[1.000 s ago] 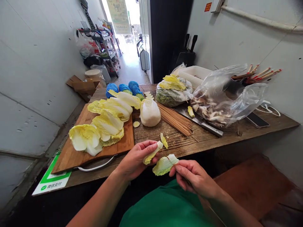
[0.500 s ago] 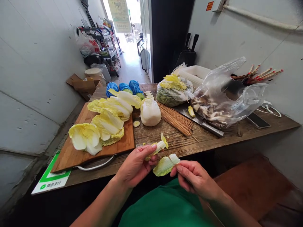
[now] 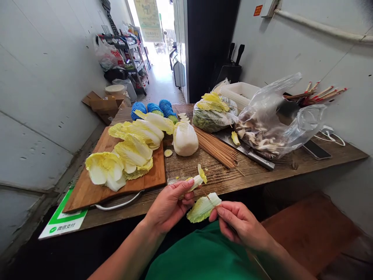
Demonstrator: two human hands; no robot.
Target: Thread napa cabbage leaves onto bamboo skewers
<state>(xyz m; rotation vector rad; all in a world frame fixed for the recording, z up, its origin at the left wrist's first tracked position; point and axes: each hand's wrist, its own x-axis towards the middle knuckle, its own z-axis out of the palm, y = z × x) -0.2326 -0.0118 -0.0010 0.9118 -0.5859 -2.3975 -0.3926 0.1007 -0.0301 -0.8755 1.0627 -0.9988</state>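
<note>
Between the thumb and fingers of my left hand [image 3: 170,206] is a pale, yellow-edged piece of napa cabbage leaf [image 3: 197,181]. My right hand [image 3: 240,223] pinches a thin wooden skewer [image 3: 205,193] close to a second cabbage piece [image 3: 204,209], which is threaded on it. The skewer's upper end reaches the piece in my left hand; whether it has pierced that piece is hard to see. Both hands are just off the table's front edge. Beyond them stands a trimmed napa cabbage [image 3: 185,139], beside a bundle of bare skewers [image 3: 217,147].
Loose cabbage leaves [image 3: 132,151] lie on a wooden cutting board [image 3: 157,171] at left. A knife [image 3: 260,160] rests right of the skewers, near a plastic bag of mushrooms [image 3: 259,138] and a phone [image 3: 317,151]. Blue-netted vegetables [image 3: 154,109] sit at the back.
The threaded cabbage piece has tipped slightly down and to the left. My left hand has shifted a little to the right. Both hands keep their grip.
</note>
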